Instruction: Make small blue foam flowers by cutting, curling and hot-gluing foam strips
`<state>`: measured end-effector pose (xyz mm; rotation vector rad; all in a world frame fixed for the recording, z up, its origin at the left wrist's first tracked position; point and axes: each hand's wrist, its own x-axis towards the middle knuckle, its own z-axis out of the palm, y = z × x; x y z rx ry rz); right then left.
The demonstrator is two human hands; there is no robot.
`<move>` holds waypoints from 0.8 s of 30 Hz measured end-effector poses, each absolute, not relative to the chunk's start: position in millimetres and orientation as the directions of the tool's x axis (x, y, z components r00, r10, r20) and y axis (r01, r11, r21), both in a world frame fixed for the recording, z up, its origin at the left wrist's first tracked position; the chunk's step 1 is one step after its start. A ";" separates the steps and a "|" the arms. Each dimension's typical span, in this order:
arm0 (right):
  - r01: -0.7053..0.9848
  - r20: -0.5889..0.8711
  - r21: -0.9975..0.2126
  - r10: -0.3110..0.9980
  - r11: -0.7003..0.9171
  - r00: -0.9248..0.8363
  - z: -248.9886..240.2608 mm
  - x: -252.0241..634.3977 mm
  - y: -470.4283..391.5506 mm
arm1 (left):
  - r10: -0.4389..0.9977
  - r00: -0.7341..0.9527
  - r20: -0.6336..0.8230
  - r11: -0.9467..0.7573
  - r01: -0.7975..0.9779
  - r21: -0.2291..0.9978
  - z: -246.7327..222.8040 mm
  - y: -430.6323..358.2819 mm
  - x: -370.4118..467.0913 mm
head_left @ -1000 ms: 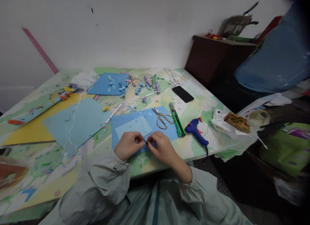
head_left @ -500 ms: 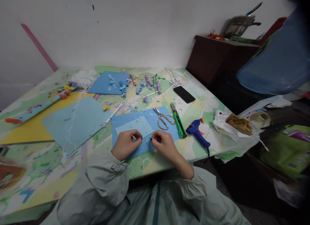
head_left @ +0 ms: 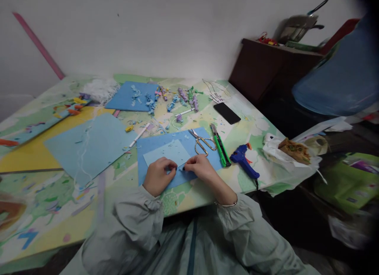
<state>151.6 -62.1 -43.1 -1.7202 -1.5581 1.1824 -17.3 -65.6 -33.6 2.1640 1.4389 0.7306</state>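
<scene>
Curling over a blue sheet (head_left: 188,142), the left hand (head_left: 160,175) and right hand (head_left: 201,167) are nearly touching; any grip cannot be told. A smaller pale-blue sheet (head_left: 164,151) is lying at their eleven o'clock, scissors (head_left: 199,138) at one, utility knife (head_left: 220,149) at two.

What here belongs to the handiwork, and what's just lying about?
Likely part of it:
blue sheet under left hand and right hand
small pale sheet
scissors
cutter
glue gun

Probably just lying about:
phone
sandwich
pot
</scene>
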 end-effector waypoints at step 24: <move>0.646 -0.257 -0.705 0.954 -0.293 0.152 -28.1 136.0 -73.0 | 0.925 0.355 0.134 -0.351 0.663 0.661 -39.2 -61.3 -22.8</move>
